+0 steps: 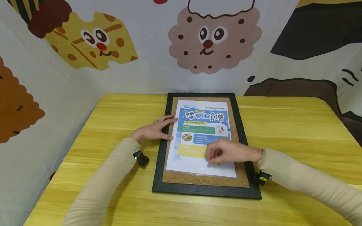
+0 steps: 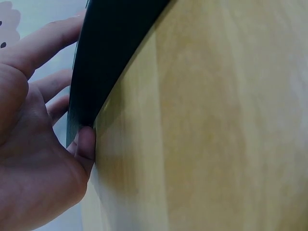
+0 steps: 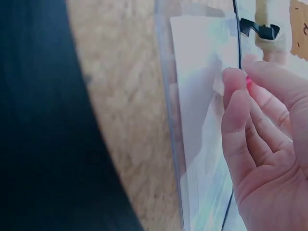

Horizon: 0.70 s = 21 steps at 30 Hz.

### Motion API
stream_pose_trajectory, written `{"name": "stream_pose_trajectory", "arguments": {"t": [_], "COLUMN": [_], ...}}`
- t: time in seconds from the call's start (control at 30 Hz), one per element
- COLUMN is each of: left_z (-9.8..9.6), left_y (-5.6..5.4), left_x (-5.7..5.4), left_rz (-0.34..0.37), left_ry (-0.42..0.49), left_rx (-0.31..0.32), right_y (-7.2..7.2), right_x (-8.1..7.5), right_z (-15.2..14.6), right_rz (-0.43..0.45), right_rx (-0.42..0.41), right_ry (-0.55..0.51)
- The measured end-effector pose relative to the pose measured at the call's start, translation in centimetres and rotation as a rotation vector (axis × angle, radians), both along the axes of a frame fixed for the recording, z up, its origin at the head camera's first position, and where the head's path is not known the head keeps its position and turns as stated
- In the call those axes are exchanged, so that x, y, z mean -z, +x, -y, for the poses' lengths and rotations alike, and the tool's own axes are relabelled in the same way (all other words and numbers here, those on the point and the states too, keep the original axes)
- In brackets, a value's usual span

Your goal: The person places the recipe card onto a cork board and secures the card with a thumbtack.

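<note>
A laminated poster (image 1: 186,164) with Chinese print lies on a cork board (image 1: 195,179) in a black frame (image 1: 207,192). My left hand (image 1: 154,129) rests across the frame's left side, fingers spread, fingertips at the poster's left edge. In the left wrist view, its fingers (image 2: 53,41) reach over the frame's edge. Over the poster's lower right, my right hand (image 1: 226,151) has curled fingers and pinches a small red pushpin (image 3: 249,81), mostly hidden by the fingers. A yellow pushpin (image 1: 199,103) is at the poster's top, a blue pushpin (image 1: 228,129) at its right edge.
The board lies on a yellow wood-grain table (image 1: 297,131). Behind it hangs a white cloth (image 1: 152,78) printed with cartoon food. A small pale dot (image 1: 202,169) shows near the poster's bottom edge. Black cameras are strapped to both wrists.
</note>
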<state>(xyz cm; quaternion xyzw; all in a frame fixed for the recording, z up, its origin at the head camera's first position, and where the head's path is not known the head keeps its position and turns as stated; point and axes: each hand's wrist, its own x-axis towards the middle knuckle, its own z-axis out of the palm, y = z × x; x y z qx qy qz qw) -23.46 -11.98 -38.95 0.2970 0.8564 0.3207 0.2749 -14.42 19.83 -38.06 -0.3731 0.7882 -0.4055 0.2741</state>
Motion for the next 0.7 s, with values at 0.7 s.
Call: {"name": "stream_pose_trajectory", "arguments": {"t": [0.7], "left_z": [0.0], "left_y": [-0.1], "left_x": [0.1], "left_rz": [0.007], "left_ry": [0.002], "left_rx": [-0.005], "right_y": [0.6], "right_x": [0.2], "right_z": [1.5], "right_rz": [-0.01], "right_rx": [-0.097], "right_ry": [-0.009]}}
